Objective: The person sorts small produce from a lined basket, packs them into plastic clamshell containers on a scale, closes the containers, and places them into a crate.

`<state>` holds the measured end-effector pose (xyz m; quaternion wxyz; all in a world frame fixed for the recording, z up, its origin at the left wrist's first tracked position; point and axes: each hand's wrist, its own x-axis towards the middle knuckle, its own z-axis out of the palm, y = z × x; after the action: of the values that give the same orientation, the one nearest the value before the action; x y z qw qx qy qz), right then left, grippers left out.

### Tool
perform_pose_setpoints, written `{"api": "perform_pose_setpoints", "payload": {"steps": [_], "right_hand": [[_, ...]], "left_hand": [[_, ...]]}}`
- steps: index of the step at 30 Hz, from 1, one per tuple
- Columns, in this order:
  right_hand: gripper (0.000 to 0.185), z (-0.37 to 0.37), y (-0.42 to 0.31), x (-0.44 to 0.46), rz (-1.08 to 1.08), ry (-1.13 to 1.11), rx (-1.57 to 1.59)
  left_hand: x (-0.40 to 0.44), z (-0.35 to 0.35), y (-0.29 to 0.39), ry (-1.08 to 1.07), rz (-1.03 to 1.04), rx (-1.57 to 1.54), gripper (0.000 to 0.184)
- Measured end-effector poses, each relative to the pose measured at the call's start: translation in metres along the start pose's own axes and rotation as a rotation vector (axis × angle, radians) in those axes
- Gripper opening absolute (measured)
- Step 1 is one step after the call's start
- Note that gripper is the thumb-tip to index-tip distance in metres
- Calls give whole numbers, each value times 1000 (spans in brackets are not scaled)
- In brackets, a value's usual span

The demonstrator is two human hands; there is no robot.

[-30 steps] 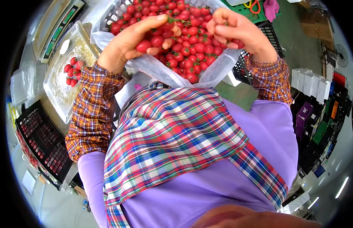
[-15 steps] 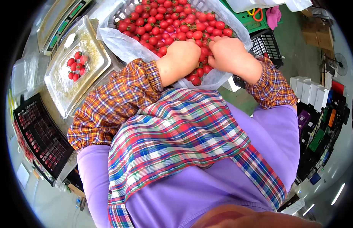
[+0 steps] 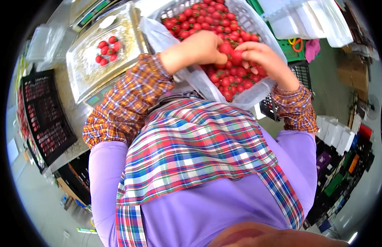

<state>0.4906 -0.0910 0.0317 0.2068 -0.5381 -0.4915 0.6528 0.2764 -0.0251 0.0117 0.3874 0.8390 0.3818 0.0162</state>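
Observation:
Red cherry tomatoes with green stems (image 3: pixel 234 78) fill a crate (image 3: pixel 244 10) lined with a pale plastic sheet (image 3: pixel 166 35). Over them, my left hand (image 3: pixel 197 49) has its thumb and fingers curled round a cherry tomato (image 3: pixel 225 48). Close on its right, my right hand (image 3: pixel 263 59) pinches another cherry tomato (image 3: pixel 236 57) at its fingertips. The two tomatoes almost touch. To the left, a clear plastic container (image 3: pixel 86 80) lies on a scale and holds several cherry tomatoes (image 3: pixel 108 50).
A black tray of small packed fruit (image 3: pixel 47 115) stands at the far left beside clear plastic packaging (image 3: pixel 53 43). At upper right are clear tubs (image 3: pixel 306 20), a green crate (image 3: pixel 287 49), scissors with orange and yellow handles (image 3: pixel 297 43) and a pink cloth (image 3: pixel 312 49).
The view has shifted, so the crate and container sit differently in it. My hands have risen from among the tomatoes, and a tomato now shows at the fingertips of each.

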Motion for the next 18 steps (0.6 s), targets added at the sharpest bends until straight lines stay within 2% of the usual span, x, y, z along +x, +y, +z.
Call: {"api": "perform_pose_setpoints", "payload": {"steps": [2,3,5,6,7,9,11,13,14,15,16,17,18], "right_hand": [[34,-2,-6,20,-87,-112,472],[34,6,-24,25,-80,-111,595],[33,16,-56,47,-66,-226,696],[37,21,-64,68,-99,-355,711],[41,27,-73,90,-132,-482,722],[26,68,-93,138,-97,-596,946],[35,116,-101,208,-157,-665,943],[21,174,-135,210,-265,-314,856],[18,200,-138,231,-347,-275,790],[15,219,-138,251,-428,-236,725],[17,210,-151,208,-253,-291,538],[23,230,-136,253,-563,-153,243],[25,220,-124,263,-619,-127,118]], "left_hand": [[-25,-35,-9,148,23,-144,31],[-38,-52,-18,209,44,-281,30],[-75,-95,-19,380,-95,-171,26],[-91,-110,-30,502,-216,-253,25],[-105,-124,-49,631,-228,-236,24],[-132,-144,-76,813,-270,-435,24],[-149,-151,-91,988,-346,-496,25],[-159,-148,-110,1087,-299,-559,26],[-162,-146,-114,1102,-308,-569,24],[-166,-144,-120,1070,-283,-603,23],[-168,-142,-130,1004,-245,-630,26],[-172,-140,-139,935,-207,-657,29],[-158,-129,-146,875,-287,-738,32]]}}
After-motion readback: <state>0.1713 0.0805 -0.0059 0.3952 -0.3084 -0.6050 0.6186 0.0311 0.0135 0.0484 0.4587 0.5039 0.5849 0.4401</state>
